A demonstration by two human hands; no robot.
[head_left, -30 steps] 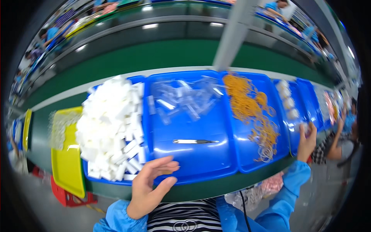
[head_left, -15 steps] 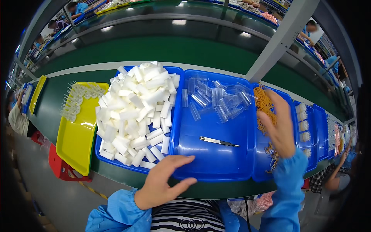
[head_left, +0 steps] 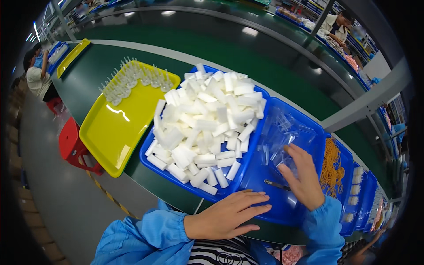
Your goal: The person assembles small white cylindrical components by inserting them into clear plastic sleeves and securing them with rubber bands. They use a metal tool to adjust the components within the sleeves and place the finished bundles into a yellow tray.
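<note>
Green counter (head_left: 86, 79), and clear plastic tubes (head_left: 288, 128) lie in a blue tray (head_left: 287, 213), right hand (head_left: 304, 179) over them, left hand (head_left: 227, 216) at its near corner, both grips spread, apparently empty. White blocks (head_left: 212, 115) heap the next blue tray (head_left: 245, 163); beyond, clear spiked parts (head_left: 132, 79) on a yellow tray (head_left: 112, 139), red stool (head_left: 70, 140) alongside.
</note>
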